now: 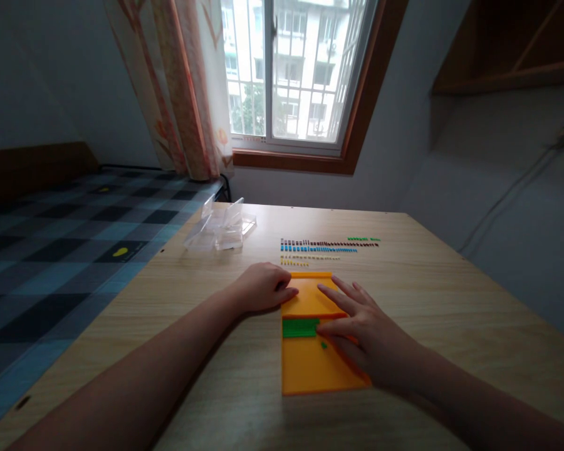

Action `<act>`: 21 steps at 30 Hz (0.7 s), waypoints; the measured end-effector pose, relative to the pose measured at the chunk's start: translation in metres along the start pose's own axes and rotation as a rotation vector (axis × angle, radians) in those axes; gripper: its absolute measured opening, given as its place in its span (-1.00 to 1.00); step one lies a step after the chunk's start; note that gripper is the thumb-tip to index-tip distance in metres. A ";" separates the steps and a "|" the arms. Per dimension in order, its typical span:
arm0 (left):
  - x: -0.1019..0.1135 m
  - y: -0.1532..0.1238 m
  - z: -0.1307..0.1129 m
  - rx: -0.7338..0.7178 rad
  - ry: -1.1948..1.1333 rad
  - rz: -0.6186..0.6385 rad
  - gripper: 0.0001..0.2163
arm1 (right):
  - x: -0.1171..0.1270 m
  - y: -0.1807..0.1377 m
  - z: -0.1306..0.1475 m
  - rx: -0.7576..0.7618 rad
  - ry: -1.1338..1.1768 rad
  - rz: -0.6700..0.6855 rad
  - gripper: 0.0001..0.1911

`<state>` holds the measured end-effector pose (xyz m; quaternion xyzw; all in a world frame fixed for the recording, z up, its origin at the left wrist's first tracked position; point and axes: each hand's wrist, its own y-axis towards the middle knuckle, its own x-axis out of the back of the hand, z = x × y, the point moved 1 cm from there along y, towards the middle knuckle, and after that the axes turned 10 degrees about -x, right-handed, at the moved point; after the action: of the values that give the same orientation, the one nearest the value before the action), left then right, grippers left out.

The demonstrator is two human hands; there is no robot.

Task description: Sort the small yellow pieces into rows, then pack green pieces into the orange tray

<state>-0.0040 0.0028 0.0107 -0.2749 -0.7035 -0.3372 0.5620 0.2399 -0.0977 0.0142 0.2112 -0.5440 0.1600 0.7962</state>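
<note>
Your left hand [263,287], fingers loosely curled, rests against the left edge of the orange tray [310,369] on the near table [451,300], while your right hand [361,332], fingers spread flat, seems to be seating a green strip [299,327] mid-tray; a light, steady press suits next.

The pale wood-grain worktop [427,294] carries a flat orange tray [310,369] near its front edge, neat rows of tiny coloured pieces [319,247] just behind that, and a clear plastic box [220,228] lying open at the back left.
</note>
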 end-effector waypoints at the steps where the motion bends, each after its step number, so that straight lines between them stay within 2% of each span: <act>1: 0.000 0.000 0.000 -0.001 0.000 0.001 -0.67 | -0.001 0.000 0.000 0.001 -0.001 -0.003 -0.73; 11: 0.002 0.000 -0.001 0.002 0.001 0.009 -0.67 | 0.001 0.000 -0.005 -0.018 0.025 -0.032 -0.74; 21: 0.002 0.001 -0.001 0.005 -0.010 0.013 -0.66 | 0.002 -0.001 -0.006 0.011 0.029 0.013 -0.75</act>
<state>-0.0035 0.0027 0.0124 -0.2798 -0.7054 -0.3306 0.5610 0.2466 -0.0954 0.0142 0.2095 -0.5330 0.1711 0.8017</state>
